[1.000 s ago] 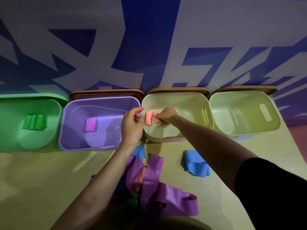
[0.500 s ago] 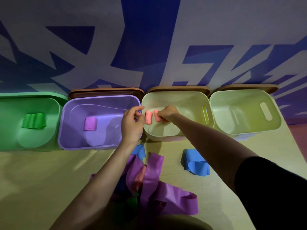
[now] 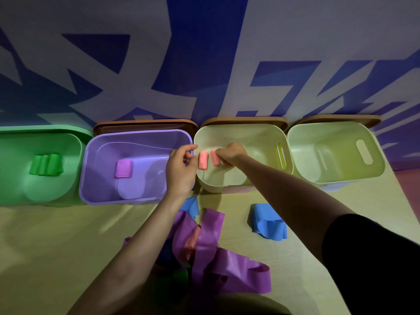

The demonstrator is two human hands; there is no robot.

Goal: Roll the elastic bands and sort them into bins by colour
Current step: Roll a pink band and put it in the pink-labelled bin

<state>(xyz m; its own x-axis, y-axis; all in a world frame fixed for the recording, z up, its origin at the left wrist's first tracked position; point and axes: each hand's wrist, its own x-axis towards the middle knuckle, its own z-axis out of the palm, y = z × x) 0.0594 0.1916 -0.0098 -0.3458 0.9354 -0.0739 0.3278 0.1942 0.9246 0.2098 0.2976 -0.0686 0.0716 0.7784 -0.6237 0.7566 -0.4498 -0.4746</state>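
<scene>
Two rolled pink bands lie side by side inside the left cream bin (image 3: pixel 241 180). My right hand (image 3: pixel 230 153) reaches into that bin and its fingertips pinch the right pink roll (image 3: pixel 214 158). The left pink roll (image 3: pixel 203 160) stands free just beside my left hand (image 3: pixel 181 170). That hand hovers over the rim between the purple bin (image 3: pixel 136 198) and the cream bin, fingers loosely curled, nothing in them. A purple roll (image 3: pixel 123 168) sits in the purple bin. Green rolls (image 3: pixel 46 164) sit in the green bin (image 3: pixel 13 198).
A second cream bin (image 3: pixel 336 176) stands at the far right with nothing inside. On the table near me lies a tangle of loose purple bands (image 3: pixel 227 267) with pink and blue strips among them, and a crumpled blue band (image 3: pixel 268 221). Wooden lids lean behind the bins.
</scene>
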